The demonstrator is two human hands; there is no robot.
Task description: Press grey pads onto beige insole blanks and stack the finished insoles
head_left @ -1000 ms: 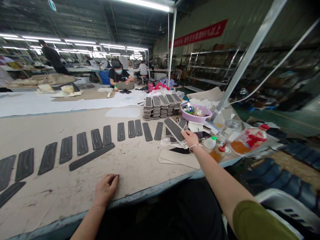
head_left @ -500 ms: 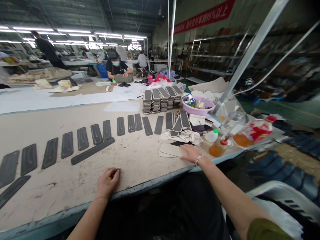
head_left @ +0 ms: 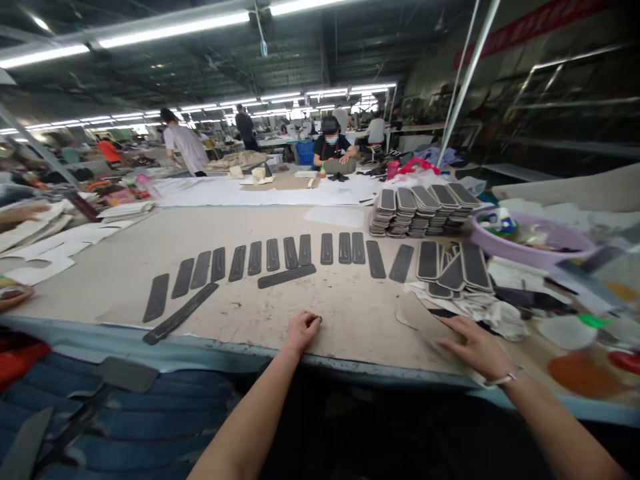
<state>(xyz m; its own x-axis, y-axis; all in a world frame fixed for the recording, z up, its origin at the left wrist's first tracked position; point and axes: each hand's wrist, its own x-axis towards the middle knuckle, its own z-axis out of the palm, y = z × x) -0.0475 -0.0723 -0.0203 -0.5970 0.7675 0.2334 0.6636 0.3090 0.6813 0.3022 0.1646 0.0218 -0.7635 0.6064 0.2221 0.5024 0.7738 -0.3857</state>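
Observation:
My left hand (head_left: 303, 331) rests on the beige table (head_left: 350, 317) near its front edge, fingers curled together around something small and dark that I cannot make out. My right hand (head_left: 473, 347) has its fingers apart, at the right end of a thin beige panel (head_left: 423, 320), which looks tilted and blurred; whether it is gripped is unclear. Beyond my hands, several dark grey strips (head_left: 326, 249) lie in a curved row. Two longer strips (head_left: 287, 276) lie slanted in front of the row. Just past my right hand are loose grey pads with light borders (head_left: 475, 267) on crumpled white cloth.
Stacks of bordered pads (head_left: 413, 210) stand at the back right, beside a purple basin (head_left: 535, 240). Bottles with orange contents (head_left: 580, 377) are at the right. White cut pieces (head_left: 43, 257) lie at left, near another person's hand (head_left: 15, 298). A person (head_left: 333, 150) sits across the table.
The view has turned left, showing more strips and the table's left side. The beige panel by my right hand now looks tilted and blurred. My left hand keeps its curled shape.

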